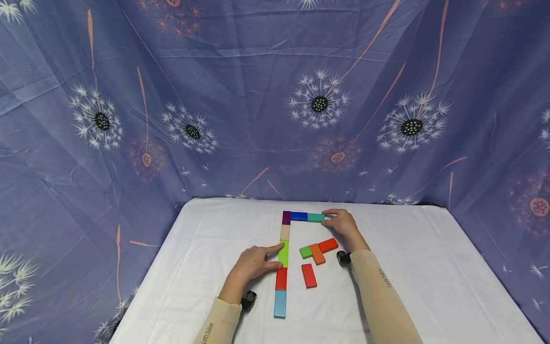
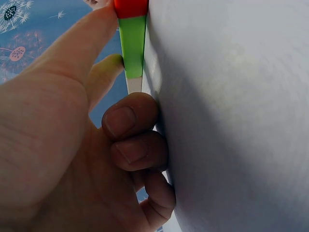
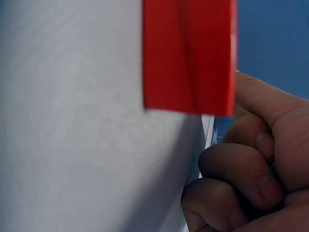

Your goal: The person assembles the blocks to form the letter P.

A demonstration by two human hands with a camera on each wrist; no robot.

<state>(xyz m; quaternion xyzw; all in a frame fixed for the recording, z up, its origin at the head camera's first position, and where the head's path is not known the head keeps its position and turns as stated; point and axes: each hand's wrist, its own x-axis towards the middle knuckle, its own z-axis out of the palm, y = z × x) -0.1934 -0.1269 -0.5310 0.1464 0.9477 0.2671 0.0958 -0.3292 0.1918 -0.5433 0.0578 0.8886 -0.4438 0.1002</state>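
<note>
Lime green block point(image 1: 283, 253) lies in a column of blocks; my left hand point(image 1: 253, 263) touches its left side with index finger and thumb. In the left wrist view, the left hand point(image 2: 72, 121) has its other fingers curled beside the green block point(image 2: 133, 46). At the far end, the teal block point(image 1: 315, 218) adjoins a blue block point(image 1: 299, 216), and my right hand point(image 1: 342, 222) pinches its right end between thumb and index finger. The right wrist view shows the right hand's point(image 3: 260, 159) curled fingers; its fingertips are hidden behind a red block point(image 3: 188, 58).
The column also has purple point(image 1: 286, 218), beige point(image 1: 285, 232), red point(image 1: 281, 279) and light blue point(image 1: 280, 304) blocks. Right of it lie a green block point(image 1: 305, 252), an orange block point(image 1: 317, 254) and two red blocks point(image 1: 329, 245). A patterned curtain point(image 1: 258, 95) hangs behind the white table point(image 1: 206, 239).
</note>
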